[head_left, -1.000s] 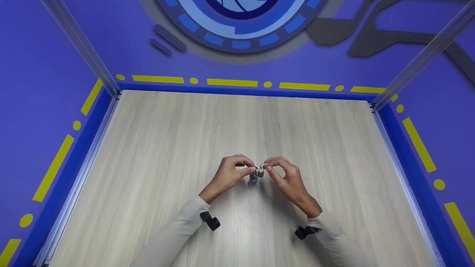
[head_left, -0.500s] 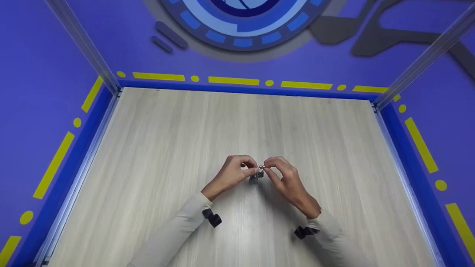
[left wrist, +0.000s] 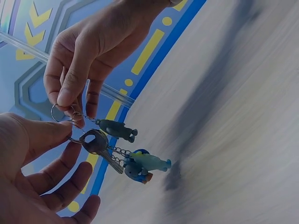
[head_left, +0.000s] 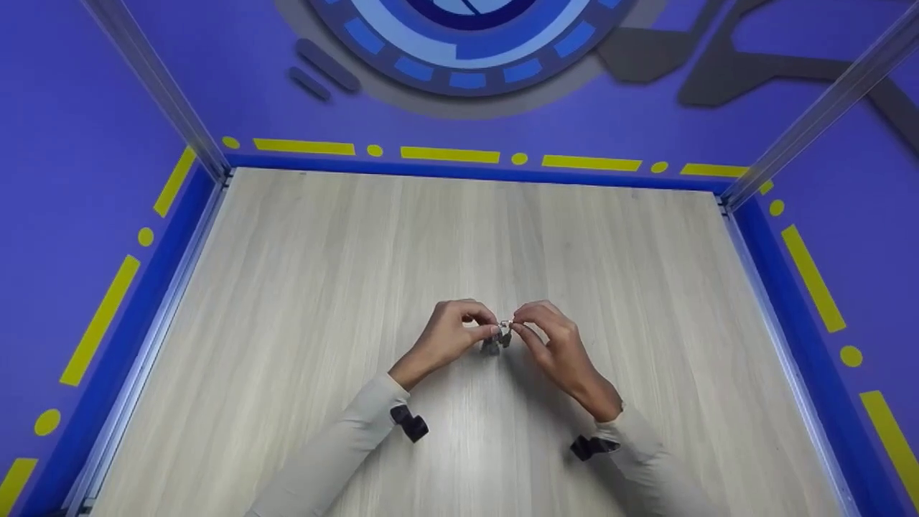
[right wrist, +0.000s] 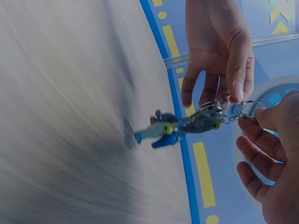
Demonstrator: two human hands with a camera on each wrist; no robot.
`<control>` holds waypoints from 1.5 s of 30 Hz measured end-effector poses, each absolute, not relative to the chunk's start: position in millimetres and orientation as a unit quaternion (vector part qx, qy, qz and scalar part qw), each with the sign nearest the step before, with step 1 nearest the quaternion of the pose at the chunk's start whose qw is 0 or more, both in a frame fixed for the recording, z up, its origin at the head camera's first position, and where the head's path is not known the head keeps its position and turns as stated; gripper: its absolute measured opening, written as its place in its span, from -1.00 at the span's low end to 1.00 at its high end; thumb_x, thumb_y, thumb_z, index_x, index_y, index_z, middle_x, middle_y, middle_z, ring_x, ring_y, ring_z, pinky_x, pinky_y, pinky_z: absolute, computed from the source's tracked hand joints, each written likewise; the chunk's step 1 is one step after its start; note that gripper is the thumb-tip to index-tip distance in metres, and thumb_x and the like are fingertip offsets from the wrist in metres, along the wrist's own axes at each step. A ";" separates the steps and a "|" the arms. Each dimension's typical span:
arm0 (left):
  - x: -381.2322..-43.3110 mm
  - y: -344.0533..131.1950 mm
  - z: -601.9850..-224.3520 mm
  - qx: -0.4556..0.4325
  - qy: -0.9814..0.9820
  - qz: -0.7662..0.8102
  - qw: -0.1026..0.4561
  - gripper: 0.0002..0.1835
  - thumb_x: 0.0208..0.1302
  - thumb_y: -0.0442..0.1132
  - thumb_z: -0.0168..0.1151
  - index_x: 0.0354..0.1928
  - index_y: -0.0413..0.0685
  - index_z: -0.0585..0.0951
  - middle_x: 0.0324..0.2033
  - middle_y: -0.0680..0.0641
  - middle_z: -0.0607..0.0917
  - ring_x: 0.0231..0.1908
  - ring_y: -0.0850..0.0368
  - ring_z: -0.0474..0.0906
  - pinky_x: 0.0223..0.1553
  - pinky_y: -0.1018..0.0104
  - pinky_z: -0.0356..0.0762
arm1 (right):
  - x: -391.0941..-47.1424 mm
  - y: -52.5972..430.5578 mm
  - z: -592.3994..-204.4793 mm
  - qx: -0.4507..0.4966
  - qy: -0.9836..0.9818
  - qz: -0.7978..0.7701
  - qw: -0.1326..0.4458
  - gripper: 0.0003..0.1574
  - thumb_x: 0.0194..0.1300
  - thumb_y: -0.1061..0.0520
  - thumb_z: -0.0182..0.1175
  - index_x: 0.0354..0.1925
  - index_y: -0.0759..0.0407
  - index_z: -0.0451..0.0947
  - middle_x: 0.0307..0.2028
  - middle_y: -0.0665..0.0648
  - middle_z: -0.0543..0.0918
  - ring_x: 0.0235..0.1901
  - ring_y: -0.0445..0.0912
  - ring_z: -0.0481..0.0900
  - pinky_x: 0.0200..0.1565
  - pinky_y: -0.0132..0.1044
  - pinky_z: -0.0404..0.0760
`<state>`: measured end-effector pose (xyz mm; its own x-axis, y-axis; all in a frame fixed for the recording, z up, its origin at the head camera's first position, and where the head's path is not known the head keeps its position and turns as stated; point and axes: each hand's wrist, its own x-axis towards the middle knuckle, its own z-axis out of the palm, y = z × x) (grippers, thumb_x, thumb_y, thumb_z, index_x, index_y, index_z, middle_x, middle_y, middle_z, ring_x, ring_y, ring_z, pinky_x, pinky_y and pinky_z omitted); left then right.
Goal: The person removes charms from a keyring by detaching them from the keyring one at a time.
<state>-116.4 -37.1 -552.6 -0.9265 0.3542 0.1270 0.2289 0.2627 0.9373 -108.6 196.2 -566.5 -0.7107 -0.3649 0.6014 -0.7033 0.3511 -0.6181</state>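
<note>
My left hand (head_left: pixel 451 330) and right hand (head_left: pixel 556 341) meet fingertip to fingertip above the table. In the left wrist view, the left thumb and fingers pinch a metal key ring (left wrist: pixel 74 139) that carries a key (left wrist: pixel 96 143). The right hand pinches another thin split ring (left wrist: pixel 54 113); from it a short chain leads to a dark grey figurine charm (left wrist: pixel 117 129). Below the key dangle chains with a pale blue figurine charm (left wrist: pixel 148 162) and a darker blue one beside it, partly overlapping. Whether the two rings are linked is unclear.
A light wood-grain table (head_left: pixel 459 237) lies under the hands. Blue panels with yellow dashes (head_left: pixel 450 155) and metal frame rails (head_left: pixel 165 294) border its back and sides. Each wrist wears a black camera mount (head_left: pixel 409 424).
The left hand has shifted slightly right, narrowing the gap between the fingertips. The ring that stood out at the right fingertips has turned, and the hanging charms have swung a little.
</note>
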 end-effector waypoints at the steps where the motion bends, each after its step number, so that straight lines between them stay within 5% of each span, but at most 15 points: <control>1: -116.3 -37.2 -553.1 0.183 0.791 0.581 0.051 -0.89 0.38 -0.37 0.53 -0.28 0.02 0.85 -0.30 0.14 0.82 -0.19 0.23 0.72 0.20 -0.26 0.65 | -108.8 196.0 -566.7 0.333 -0.801 0.462 0.184 -0.82 0.38 0.48 0.41 -0.12 0.29 0.73 -0.15 0.24 0.78 -0.04 0.08 0.74 0.16 -0.36 0.63; 21: -114.3 -46.1 -562.6 0.197 0.753 0.627 0.041 -0.96 0.41 -0.32 0.53 -0.17 -0.09 0.88 -0.20 0.00 0.86 -0.05 0.15 0.76 0.28 0.03 0.64 | -105.2 194.6 -573.1 0.273 -0.800 0.515 0.141 -0.81 0.39 0.52 0.36 -0.15 0.29 0.71 -0.11 0.27 0.80 -0.03 0.16 0.77 0.21 -0.42 0.56; 28: -114.4 -46.5 -563.6 0.187 0.759 0.622 0.048 -0.96 0.45 -0.32 0.49 -0.17 -0.14 0.83 -0.19 -0.03 0.85 -0.04 0.10 0.75 0.26 -0.07 0.67 | -102.3 189.9 -571.0 0.239 -0.794 0.550 0.097 -0.85 0.46 0.54 0.27 -0.14 0.38 0.68 -0.07 0.30 0.81 0.05 0.21 0.75 0.24 -0.36 0.56; 36: -117.9 -43.7 -559.3 0.180 0.776 0.601 0.060 -0.94 0.44 -0.32 0.49 -0.18 -0.18 0.80 -0.21 -0.01 0.85 -0.08 0.12 0.73 0.19 -0.24 0.66 | -106.3 189.3 -568.1 0.288 -0.791 0.521 0.140 -0.80 0.46 0.47 0.34 -0.08 0.25 0.73 -0.04 0.14 0.83 0.01 0.14 0.79 0.23 -0.39 0.60; 45: -120.4 -40.2 -553.8 0.178 0.797 0.571 0.076 -0.94 0.46 -0.31 0.46 -0.18 -0.14 0.83 -0.21 0.02 0.86 -0.12 0.21 0.72 0.12 0.01 0.69 | -108.3 190.7 -565.5 0.339 -0.800 0.464 0.172 -0.75 0.41 0.50 0.38 -0.03 0.28 0.72 -0.06 0.23 0.80 0.04 0.15 0.76 0.23 -0.29 0.64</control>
<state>-120.4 -40.2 -553.8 -0.9249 0.3710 0.0828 0.1977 0.2835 0.9384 -108.3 190.7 -565.5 -0.7110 -0.3837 0.5893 -0.7020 0.3398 -0.6259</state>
